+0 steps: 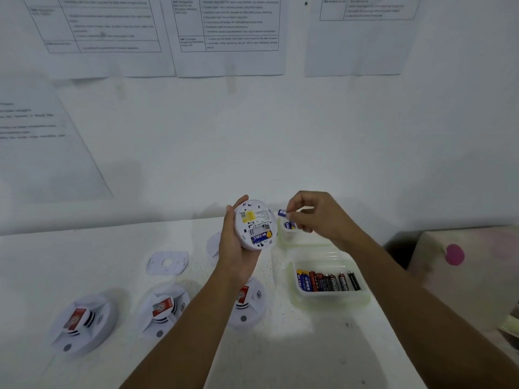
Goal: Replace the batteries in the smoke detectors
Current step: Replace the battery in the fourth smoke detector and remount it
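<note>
Several printed sheets (230,35) hang on the white wall across the top of the frame, and another lies slanted at the left edge. Below them the white bench (112,248) fills the lower half. A pale box (463,276) with a pink dot sits at the right edge.

Three smoke detectors rest face up along the lower left of the bench: the left detector (84,321), the middle detector (164,308), and a third detector (247,304) partly hidden behind the left forearm. Each shows a red label.

Right of centre lies a clear tray (334,300) holding a row of batteries (327,280) side by side, blue, red and black. Behind it is a second clear container, mostly covered by the right hand; what it holds I cannot make out.

At the centre the left hand (236,248) holds up a fourth unit, the open detector (254,223), its back turned to the camera. The grip wraps its left rim, thumb at the top edge. Its compartment is uncovered and one blue-and-yellow cell (261,236) sits in the lower slot; the slot above looks unfilled.

A flat white mounting plate (167,262) lies on the bench left of centre.

Just right of the open detector, apart from it, the right hand (317,217) pinches a small blue battery (282,212) in a narrow fingertip grip.
</note>
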